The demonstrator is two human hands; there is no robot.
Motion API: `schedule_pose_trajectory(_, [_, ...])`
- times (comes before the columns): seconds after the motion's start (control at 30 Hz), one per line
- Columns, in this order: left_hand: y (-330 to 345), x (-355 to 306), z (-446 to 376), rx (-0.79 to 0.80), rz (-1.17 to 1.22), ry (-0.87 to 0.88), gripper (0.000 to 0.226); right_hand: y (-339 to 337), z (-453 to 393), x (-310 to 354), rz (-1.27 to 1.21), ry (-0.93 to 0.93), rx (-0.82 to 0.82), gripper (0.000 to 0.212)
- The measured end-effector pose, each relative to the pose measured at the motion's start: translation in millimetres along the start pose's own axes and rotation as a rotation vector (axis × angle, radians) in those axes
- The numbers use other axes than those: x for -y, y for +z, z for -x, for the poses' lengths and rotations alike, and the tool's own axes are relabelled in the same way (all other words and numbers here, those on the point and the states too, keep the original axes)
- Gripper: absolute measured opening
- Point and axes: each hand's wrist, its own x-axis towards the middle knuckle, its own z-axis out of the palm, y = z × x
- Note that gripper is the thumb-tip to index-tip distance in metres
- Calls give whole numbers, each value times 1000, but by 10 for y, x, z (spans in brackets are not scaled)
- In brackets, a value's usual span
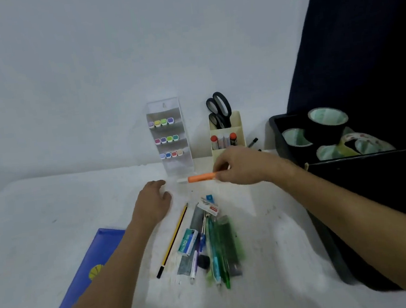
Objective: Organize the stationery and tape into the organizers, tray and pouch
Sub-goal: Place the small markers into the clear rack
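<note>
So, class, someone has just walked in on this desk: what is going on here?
A person is sorting stationery. The right hand pinches an orange highlighter pen level above the white table, in front of the clear tiered marker organizer. The left hand hovers open nearby. A pile of pens and pencils is not yet sorted; rolls of tape sit in the black tray.

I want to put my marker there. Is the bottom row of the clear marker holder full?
Cannot tell. The clear marker holder shows four caps in its bottom row, like the rows above.
</note>
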Motion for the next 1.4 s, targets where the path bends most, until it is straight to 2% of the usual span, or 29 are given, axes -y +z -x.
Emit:
schedule_pose_trajectory(0.23, [304, 171, -22, -205, -70, 127, 37, 204, -369, 151, 19, -12, -425, 25])
schedule_pose_trajectory(0.4, [335, 177, -38, -236, -87, 138, 23, 331, -484, 191, 113, -30, -491, 28])
schedule_pose_trajectory(0.47, [348, 179, -37, -243, -63, 138, 19, 392, -536, 195, 117, -29, -501, 33])
schedule_pose_trajectory(0.7, [385, 200, -65, -273, -47, 171, 16, 485, -789, 181, 412, -72, -396, 25])
schedule_pose_trajectory(0.83, [391, 199, -59, -299, -40, 189, 16, 519, -982, 183, 305, -40, -412, 17])
schedule_pose_trajectory(1.17, [428, 202, -65, -324, -20, 137, 29, 526, -1266, 62, 63, 52, -291, 27])
schedule_pose_trajectory(1.4, [415, 187, -64, -316, -21, 127, 31, 581, -1410, 10, 37, 85, -371, 20])
